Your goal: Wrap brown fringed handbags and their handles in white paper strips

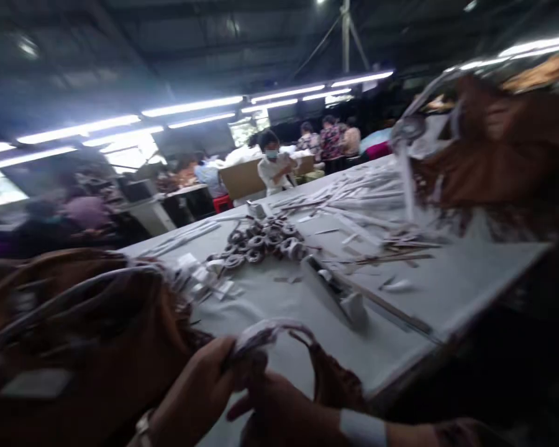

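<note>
Low in the head view, my left hand (pixel 214 375) has its fingers closed on a strip of brown fabric with a white edge (pixel 279 326). The strip curves up in a loop and hangs down to the right as bunched brown cloth (pixel 338 379). Close against it, my right hand (pixel 277 403) is blurred, and its fingers overlap the strip's lower end; what they hold cannot be made out. A white band circles the right wrist. Beside my left arm lies a large heap of brown cloth (pixel 97 310).
On the white table (pixel 261 298) are several small rolls (pixel 256 242), white strips (pixel 354 192), a dark holder (pixel 333 288) and a long ruler-like bar (pixel 391 307). More brown fabric (pixel 494 167) stands at right. A masked person (pixel 274 164) is across the table.
</note>
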The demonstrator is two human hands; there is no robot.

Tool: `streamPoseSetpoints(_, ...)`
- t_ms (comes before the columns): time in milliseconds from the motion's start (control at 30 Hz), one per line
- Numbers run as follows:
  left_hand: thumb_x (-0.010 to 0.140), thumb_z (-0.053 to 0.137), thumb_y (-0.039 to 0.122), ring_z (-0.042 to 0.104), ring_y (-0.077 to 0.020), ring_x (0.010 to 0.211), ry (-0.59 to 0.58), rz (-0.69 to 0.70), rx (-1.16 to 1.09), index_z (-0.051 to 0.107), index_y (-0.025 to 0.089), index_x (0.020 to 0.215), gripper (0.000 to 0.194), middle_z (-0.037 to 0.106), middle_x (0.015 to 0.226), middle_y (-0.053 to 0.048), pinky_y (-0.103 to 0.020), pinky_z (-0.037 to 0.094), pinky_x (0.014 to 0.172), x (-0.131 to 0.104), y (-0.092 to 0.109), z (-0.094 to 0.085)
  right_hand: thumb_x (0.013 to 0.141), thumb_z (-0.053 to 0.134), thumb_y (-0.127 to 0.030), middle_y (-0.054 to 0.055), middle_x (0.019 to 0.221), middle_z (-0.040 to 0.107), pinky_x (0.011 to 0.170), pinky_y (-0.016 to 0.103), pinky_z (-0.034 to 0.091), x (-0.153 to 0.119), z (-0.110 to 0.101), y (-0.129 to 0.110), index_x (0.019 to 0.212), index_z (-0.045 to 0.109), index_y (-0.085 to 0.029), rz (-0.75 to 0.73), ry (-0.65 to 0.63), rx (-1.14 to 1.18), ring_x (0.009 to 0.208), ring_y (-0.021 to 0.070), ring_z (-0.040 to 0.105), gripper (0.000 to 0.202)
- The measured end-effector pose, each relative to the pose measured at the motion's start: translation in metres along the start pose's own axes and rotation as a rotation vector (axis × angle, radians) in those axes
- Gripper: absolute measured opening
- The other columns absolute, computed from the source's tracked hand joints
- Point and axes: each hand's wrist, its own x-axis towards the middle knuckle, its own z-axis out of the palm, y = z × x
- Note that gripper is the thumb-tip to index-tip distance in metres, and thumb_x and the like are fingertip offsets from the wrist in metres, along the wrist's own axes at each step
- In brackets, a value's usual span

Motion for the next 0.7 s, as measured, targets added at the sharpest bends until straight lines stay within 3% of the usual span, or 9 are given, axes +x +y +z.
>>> streamPoseSetpoints(67,0.089,0.062,0.035,0.056,-0.0152,0.068,-0.030,-0.026,0.088,0.067,0.016,0.079,0.022,0.066,0.074,-0.002,-0.025,0.043,0.064,-0.003,-0.003,-0.015,0.085,0.058,-0.054,0.009,0.095,0.069,0.049,0.024,0.048,-0.003,0.003,0.008,0.131,0.045,-0.018,0.118,0.046,0.060,0.056,0.0130,0.063,0.059)
streamPoseSetpoints(133,0.090,0.059,0.031,0.056,-0.0160,0.071,-0.035,-0.032,0.123,0.067,0.015,0.082,0.019,0.066,0.076,-0.003,-0.025,0.042,0.065,-0.002,-0.001,-0.020,0.081,0.063,-0.042,0.008,0.081,0.070,0.052,0.028,0.050,-0.021,-0.002,0.002,0.122,0.054,-0.017,-0.015,0.096,-0.177,0.059,0.0175,0.064,0.049)
streamPoseSetpoints(200,0.090,0.058,0.030,0.056,-0.0160,0.071,-0.036,-0.022,0.125,0.066,0.015,0.081,0.019,0.066,0.076,-0.003,-0.025,0.042,0.066,-0.001,0.003,-0.020,0.085,0.058,-0.031,0.010,0.086,0.071,0.072,0.038,0.055,-0.040,-0.011,-0.022,0.115,0.061,-0.022,-0.423,0.173,-0.567,0.077,0.0231,0.068,0.032)
streamPoseSetpoints(267,0.089,0.058,0.030,0.055,-0.0157,0.070,-0.030,-0.003,0.106,0.066,0.014,0.081,0.020,0.065,0.075,-0.003,-0.025,0.043,0.066,0.000,0.009,-0.019,0.088,0.053,-0.021,0.013,0.115,0.068,0.097,0.048,0.048,-0.048,-0.019,-0.055,0.126,0.058,-0.025,-0.789,0.369,-0.920,0.108,0.0276,0.062,0.039)
streamPoseSetpoints(300,0.089,0.058,0.030,0.055,-0.0157,0.071,-0.026,0.014,0.086,0.066,0.014,0.082,0.019,0.066,0.076,-0.003,-0.025,0.044,0.067,0.000,0.012,-0.020,0.086,0.055,-0.018,0.015,0.130,0.062,0.105,0.051,0.041,-0.047,-0.023,-0.071,0.134,0.054,-0.023,-0.866,0.419,-1.076,0.122,0.0303,0.055,0.048)
streamPoseSetpoints(367,0.089,0.057,0.029,0.058,-0.0163,0.075,-0.042,0.048,0.022,0.067,0.013,0.088,0.019,0.069,0.082,-0.004,-0.025,0.046,0.070,0.003,0.017,-0.022,0.084,0.057,-0.016,0.018,0.141,0.053,0.109,0.054,0.035,-0.033,-0.029,-0.096,0.141,0.047,-0.017,-0.855,0.400,-1.292,0.131,0.0338,0.046,0.059)
streamPoseSetpoints(500,0.086,0.059,0.025,0.060,-0.0172,0.080,-0.099,0.050,-0.039,0.069,0.012,0.093,0.018,0.071,0.088,-0.003,-0.024,0.048,0.071,0.009,0.020,-0.032,0.088,0.057,-0.024,0.014,0.111,0.068,0.084,0.035,0.047,0.002,-0.035,-0.104,0.125,0.057,-0.014,-0.595,0.210,-1.329,0.096,0.0250,0.065,0.038)
streamPoseSetpoints(567,0.082,0.063,0.026,0.060,-0.0171,0.078,-0.079,0.028,-0.018,0.070,0.012,0.094,0.019,0.070,0.085,-0.003,-0.024,0.047,0.069,0.009,0.016,-0.035,0.090,0.056,-0.028,0.011,0.104,0.070,0.078,0.032,0.046,0.012,-0.038,-0.097,0.117,0.059,-0.016,-0.544,0.227,-1.275,0.089,0.0231,0.065,0.030)
streamPoseSetpoints(700,0.087,0.063,0.035,0.061,-0.0191,0.085,0.021,0.043,0.005,0.064,0.012,0.112,0.034,0.070,0.096,-0.006,-0.027,0.049,0.076,0.000,0.006,-0.027,0.095,0.048,-0.025,0.013,0.106,0.069,0.085,0.033,0.046,0.017,-0.041,-0.084,0.115,0.060,-0.014,-0.573,0.340,-1.148,0.096,0.0238,0.065,0.026)
